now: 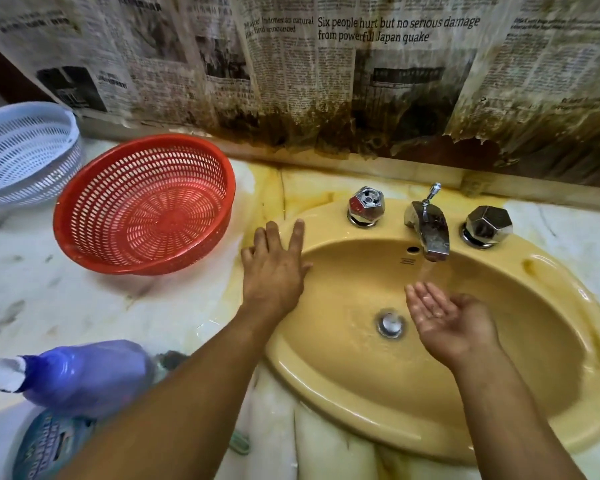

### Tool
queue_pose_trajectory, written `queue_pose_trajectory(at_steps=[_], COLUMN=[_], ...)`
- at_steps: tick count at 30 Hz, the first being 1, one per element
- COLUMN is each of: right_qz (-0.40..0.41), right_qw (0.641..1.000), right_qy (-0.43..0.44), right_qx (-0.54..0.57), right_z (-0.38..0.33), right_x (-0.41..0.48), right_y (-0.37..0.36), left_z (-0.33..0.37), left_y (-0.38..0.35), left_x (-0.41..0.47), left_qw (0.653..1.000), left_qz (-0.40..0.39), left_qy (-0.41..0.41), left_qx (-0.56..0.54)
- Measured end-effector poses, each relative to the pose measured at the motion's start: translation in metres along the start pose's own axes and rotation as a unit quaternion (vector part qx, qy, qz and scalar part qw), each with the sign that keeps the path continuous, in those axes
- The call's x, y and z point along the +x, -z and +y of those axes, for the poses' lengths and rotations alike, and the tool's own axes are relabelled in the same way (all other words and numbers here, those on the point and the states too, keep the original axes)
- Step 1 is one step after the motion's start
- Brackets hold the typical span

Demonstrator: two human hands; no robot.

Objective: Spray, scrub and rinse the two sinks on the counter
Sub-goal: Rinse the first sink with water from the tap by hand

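A yellow oval sink [343, 386] is set in the marble counter, wet inside, with a chrome drain plug [390, 323] at its bottom. Water runs from the chrome faucet [430, 230], between two chrome knobs [366, 206] [487, 226]. My right hand [447, 320] is cupped palm-up under the stream, empty. My left hand [274, 268] lies flat, fingers spread, on the sink's left rim, holding nothing. A purple spray bottle [84, 375] stands at the near left, partly hidden by my left forearm. Only one sink is in view.
A red plastic colander [146, 206] sits tilted on the counter left of the sink, with a white basket [25, 150] behind it. Stained newspaper [326, 81] covers the wall behind. The marble counter [84, 299] is wet and yellow-stained around the sink.
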State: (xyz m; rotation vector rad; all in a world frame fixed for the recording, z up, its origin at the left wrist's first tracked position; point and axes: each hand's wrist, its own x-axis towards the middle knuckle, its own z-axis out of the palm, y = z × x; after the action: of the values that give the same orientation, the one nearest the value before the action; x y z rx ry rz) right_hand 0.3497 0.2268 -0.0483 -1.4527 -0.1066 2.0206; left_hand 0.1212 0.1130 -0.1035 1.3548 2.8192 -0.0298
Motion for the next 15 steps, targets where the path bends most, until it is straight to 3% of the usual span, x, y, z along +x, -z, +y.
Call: queue_pose_trajectory(at_steps=[2,8,11,15], right_qz=[-0.021,-0.21,-0.171,-0.032], right_qw=[0.999,0.977,0.984,0.996], right_qy=[-0.023,-0.04,-0.038,-0.052], right_qx=[0.044,-0.006,0.001,0.059], right_z=[0.009,0.041,0.04,0.031], right_x=[0.009,-0.001,0.002,0.02], right_y=[-0.019,-0.1,-0.084,-0.011], left_z=[0.001,-0.006,-0.009,-0.018], left_y=[0.001,0.003,0.004,0.002], left_x=[-0.011,-0.029,-0.026,-0.016], left_qw=[1.0,0.998,0.998,0.997], left_qz=[-0.015,-0.022,-0.014,-0.014], left_qy=[0.026,0.04,0.03,-0.013], left_qx=[-0.005,-0.046,-0.06,-0.075])
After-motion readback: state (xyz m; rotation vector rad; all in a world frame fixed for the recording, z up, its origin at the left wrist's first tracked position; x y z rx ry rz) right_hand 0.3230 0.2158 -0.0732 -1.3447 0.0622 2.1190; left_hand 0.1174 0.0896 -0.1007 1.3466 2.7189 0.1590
